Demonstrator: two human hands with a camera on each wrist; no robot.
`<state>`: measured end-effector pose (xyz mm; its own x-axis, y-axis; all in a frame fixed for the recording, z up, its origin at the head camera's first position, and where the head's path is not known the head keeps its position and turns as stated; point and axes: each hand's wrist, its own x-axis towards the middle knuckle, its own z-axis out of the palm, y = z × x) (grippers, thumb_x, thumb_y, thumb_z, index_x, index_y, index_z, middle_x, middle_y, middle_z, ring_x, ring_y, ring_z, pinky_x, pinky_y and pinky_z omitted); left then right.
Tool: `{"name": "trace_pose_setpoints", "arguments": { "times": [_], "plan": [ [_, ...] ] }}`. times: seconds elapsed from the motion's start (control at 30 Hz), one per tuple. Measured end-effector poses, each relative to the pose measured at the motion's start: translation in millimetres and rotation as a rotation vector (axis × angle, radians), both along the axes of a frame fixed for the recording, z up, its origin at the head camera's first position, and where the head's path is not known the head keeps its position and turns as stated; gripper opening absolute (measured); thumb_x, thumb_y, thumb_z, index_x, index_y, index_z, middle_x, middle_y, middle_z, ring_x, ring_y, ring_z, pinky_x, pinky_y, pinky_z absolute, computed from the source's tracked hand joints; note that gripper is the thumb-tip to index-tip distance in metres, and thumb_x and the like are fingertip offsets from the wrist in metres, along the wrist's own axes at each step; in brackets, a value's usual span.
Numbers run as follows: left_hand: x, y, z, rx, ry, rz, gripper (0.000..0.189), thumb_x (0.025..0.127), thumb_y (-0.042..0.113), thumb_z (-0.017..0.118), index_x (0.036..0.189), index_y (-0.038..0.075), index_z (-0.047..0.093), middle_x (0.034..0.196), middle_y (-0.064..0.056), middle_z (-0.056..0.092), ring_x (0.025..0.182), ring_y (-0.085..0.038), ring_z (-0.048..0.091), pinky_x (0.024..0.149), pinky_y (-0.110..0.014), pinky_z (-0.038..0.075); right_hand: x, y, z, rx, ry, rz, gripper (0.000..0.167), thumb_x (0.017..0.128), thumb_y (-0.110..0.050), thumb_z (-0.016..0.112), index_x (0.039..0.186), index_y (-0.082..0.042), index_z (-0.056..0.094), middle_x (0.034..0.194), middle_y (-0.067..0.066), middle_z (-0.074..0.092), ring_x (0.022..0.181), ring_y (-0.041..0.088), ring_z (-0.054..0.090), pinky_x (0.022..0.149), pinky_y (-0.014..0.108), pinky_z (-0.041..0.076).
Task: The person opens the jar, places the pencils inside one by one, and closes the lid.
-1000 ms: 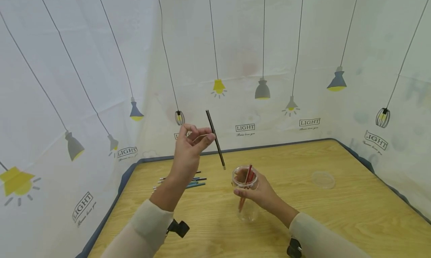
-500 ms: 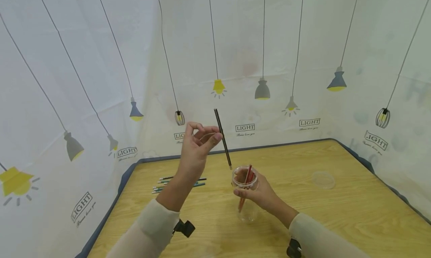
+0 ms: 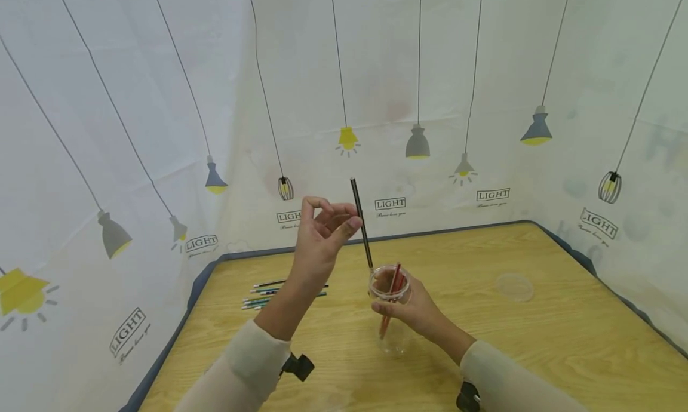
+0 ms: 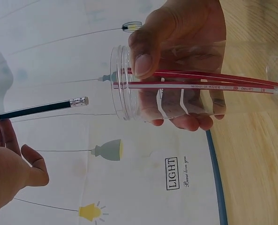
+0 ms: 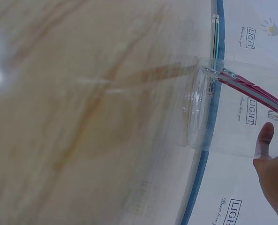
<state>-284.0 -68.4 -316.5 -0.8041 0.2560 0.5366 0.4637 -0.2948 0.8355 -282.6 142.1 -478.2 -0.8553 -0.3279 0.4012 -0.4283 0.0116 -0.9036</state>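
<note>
Between thumb and fingertips, my left hand (image 3: pixel 318 245) pinches a black pencil (image 3: pixel 366 245) held nearly upright, its eraser end down. That end is right at the rim of a clear plastic jar (image 3: pixel 396 343) in the head view. In the left wrist view the pencil's white eraser (image 4: pixel 86 101) and metal band show, short of the jar's mouth. My right hand (image 3: pixel 424 307) grips the jar near its top, thumb in front. A few red pencils (image 4: pixel 209 86) lean inside the jar, their eraser ends at its bottom.
Several dark and blue-green pencils (image 3: pixel 258 301) with white erasers lie on the wooden table (image 3: pixel 462 257) at the left, partly behind my left forearm. A clear round lid (image 3: pixel 514 287) lies at the right. Lamp-printed sheeting (image 3: pixel 446 71) surrounds the table.
My left hand has moved right with the black pencil, bringing its lower end from left of the jar to the jar's rim. My right hand and the jar have stayed in place.
</note>
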Motion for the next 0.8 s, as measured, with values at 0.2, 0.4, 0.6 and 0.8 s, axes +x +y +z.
{"name": "trace_pose_setpoints", "arguments": {
  "times": [0.2,0.4,0.6,0.8],
  "plan": [
    [-0.1,2.5,-1.5,-0.008,0.006,-0.009,0.04,0.107,-0.002,0.069,0.113,0.027,0.042,0.118,0.01,0.076,0.114,-0.008,0.074,0.105,-0.027,0.058,0.2,1.1,-1.1,0.008,-0.004,-0.003,0.063,0.096,-0.018,0.089,0.149,-0.009,0.057,0.137,0.02,0.072,0.123,0.013,0.071,0.107,0.023,0.057],
    [1.8,3.7,-2.7,-0.021,0.004,-0.011,0.041,0.107,-0.006,0.066,0.114,0.027,0.042,0.118,0.01,0.075,0.115,-0.009,0.074,0.106,-0.028,0.059,-0.3,0.8,-2.0,0.014,0.002,-0.011,0.062,0.095,-0.018,0.089,0.148,-0.009,0.058,0.135,0.017,0.073,0.122,0.014,0.072,0.107,0.024,0.057],
    [3.1,4.0,-4.5,-0.026,-0.001,-0.006,0.041,0.107,-0.009,0.063,0.113,0.026,0.042,0.118,0.01,0.075,0.116,-0.01,0.074,0.106,-0.028,0.059,-0.4,0.6,-2.0,0.008,0.002,-0.011,0.062,0.095,-0.018,0.089,0.147,-0.008,0.058,0.135,0.016,0.073,0.122,0.015,0.071,0.107,0.024,0.057],
    [3.5,4.4,-6.5,-0.026,-0.016,-0.007,0.041,0.107,-0.009,0.063,0.113,0.026,0.042,0.118,0.01,0.075,0.116,-0.01,0.074,0.106,-0.028,0.06,0.3,1.3,-1.8,0.005,-0.005,-0.012,0.062,0.094,-0.018,0.089,0.147,-0.008,0.058,0.136,0.017,0.072,0.122,0.015,0.071,0.107,0.024,0.057]
  ]
}}
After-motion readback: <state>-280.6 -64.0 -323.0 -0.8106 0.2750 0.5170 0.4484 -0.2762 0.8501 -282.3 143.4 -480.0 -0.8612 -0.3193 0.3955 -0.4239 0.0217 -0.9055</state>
